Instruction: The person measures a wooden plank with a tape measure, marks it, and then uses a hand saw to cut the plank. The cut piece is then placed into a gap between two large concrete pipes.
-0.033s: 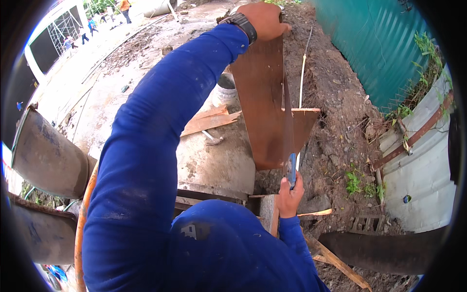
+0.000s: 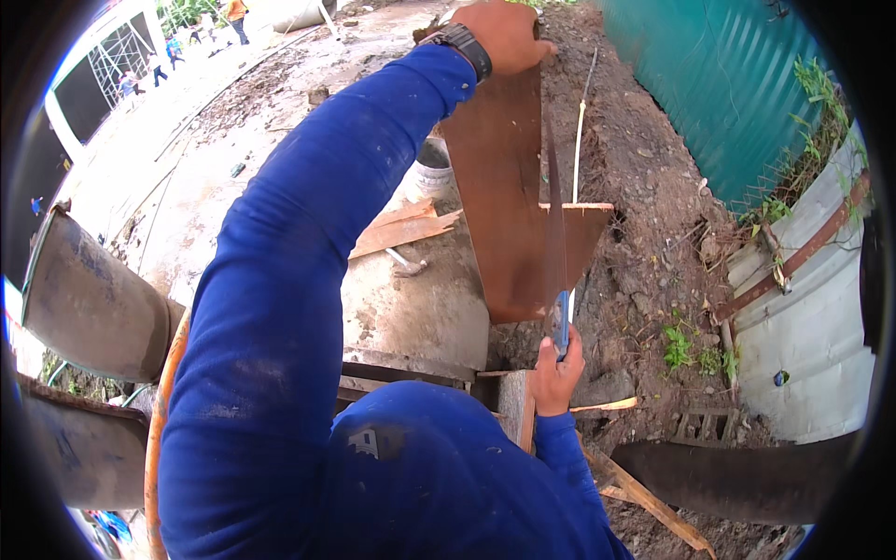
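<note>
My left hand (image 2: 501,37), with a dark watch on its wrist, is stretched far ahead and grips the far end of a brown plywood board (image 2: 495,177). Some of its fingers are hidden behind the hand. The board widens to a side piece at the right, with a pale raw edge. My right hand (image 2: 557,375) is closed round the blue handle of a hand saw (image 2: 558,247). Its long thin blade points away from me, along the board's right part and towards my left hand.
A hammer (image 2: 408,265) and wood scraps (image 2: 408,231) lie on the concrete left of the board, by a white bucket (image 2: 433,168). Large concrete pipes (image 2: 98,289) stand at left. Green corrugated sheeting (image 2: 719,84) borders the muddy ground at right. Several people are far back left.
The saw's handle and my right hand have shifted very slightly away from me. My left hand keeps its grip on the board's far end.
</note>
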{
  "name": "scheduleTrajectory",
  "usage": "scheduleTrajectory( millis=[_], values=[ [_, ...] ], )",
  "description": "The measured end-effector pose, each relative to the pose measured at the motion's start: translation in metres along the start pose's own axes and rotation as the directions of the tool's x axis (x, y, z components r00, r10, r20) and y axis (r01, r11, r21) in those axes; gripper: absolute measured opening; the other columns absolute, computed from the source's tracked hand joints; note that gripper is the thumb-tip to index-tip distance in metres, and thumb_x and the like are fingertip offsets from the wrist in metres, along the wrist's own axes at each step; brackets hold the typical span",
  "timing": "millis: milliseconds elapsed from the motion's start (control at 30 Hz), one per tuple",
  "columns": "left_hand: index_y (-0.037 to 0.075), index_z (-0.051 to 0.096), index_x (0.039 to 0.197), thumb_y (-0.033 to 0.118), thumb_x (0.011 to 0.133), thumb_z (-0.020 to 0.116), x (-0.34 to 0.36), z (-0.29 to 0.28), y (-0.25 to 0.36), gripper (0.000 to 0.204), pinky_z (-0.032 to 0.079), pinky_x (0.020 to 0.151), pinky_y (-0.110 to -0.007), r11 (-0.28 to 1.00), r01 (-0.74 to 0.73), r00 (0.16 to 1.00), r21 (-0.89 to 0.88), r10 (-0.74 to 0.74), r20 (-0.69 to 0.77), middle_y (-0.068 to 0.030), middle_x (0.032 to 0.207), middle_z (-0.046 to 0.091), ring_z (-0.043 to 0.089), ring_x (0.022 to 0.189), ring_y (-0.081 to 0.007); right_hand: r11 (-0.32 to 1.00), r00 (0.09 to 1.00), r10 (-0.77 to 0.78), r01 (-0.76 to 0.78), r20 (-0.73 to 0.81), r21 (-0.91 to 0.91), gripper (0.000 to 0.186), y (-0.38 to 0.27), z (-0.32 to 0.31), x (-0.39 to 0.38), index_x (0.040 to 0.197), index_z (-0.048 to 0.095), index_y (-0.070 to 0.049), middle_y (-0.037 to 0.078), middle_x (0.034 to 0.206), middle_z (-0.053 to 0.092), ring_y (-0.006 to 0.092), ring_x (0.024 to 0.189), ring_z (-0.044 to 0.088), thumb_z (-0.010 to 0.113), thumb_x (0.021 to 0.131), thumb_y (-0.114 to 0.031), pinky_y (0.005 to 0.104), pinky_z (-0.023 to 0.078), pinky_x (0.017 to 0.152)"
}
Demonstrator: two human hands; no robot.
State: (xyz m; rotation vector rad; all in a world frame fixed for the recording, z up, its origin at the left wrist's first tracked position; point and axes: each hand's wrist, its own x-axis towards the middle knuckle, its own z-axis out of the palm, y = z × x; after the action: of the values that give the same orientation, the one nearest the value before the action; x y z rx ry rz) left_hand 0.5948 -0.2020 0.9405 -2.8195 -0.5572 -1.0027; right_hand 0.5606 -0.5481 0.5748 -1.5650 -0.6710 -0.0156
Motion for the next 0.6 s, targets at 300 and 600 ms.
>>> scheduleTrajectory(
  millis=[300,600],
  values=[
    [0.004,0.074,0.106,0.052,0.092,0.072,0.009,0.008,-0.022,0.05,0.057,0.09,-0.054,1.0,0.007,0.998,0.016,-0.006,-0.056,-0.0239,0.104,0.077,0.074,0.101,-0.0428,0.973,0.99,-0.036,0.066,0.138,-0.222,0.049,0.001,0.013,0.049,0.141,0.059,0.008,0.021,0.097,0.075,0.0296,0.078,0.071,0.064,0.103,-0.022,0.042,0.055,0.075],
    [0.005,0.075,0.105,0.051,0.092,0.072,0.026,0.025,-0.051,0.048,0.058,0.09,-0.053,0.998,0.045,0.998,0.032,-0.043,-0.05,-0.0229,0.103,0.077,0.074,0.101,-0.0424,0.978,0.967,-0.031,0.081,0.254,-0.19,0.049,-0.008,0.017,0.073,0.144,0.057,0.006,0.019,0.093,0.068,0.0248,0.079,0.065,0.061,0.108,-0.027,0.0401,0.052,0.075]
  ],
)
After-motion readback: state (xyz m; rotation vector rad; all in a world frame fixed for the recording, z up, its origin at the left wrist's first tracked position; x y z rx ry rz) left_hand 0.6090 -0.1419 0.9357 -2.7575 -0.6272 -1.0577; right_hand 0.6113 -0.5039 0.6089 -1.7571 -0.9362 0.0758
